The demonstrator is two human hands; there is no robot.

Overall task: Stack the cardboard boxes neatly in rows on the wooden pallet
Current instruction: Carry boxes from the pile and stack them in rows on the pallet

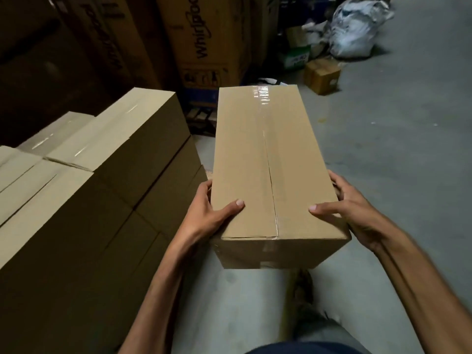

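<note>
Closest in, two bare forearms [163, 290] reach out. The left hand [207, 213] and right hand [350, 210] each clamp a long side of a box [265, 162], thumbs flat on its lid, holding it above the grey concrete floor [396, 149] just right of the stack [89, 175]. That stack, several layers of matching boxes in tidy rows, looks well along. This box is not yet on it, and the pallet beneath is hidden. The box is plain brown cardboard, oblong and sharp-edged, with glossy clear tape along its top seam.
</note>
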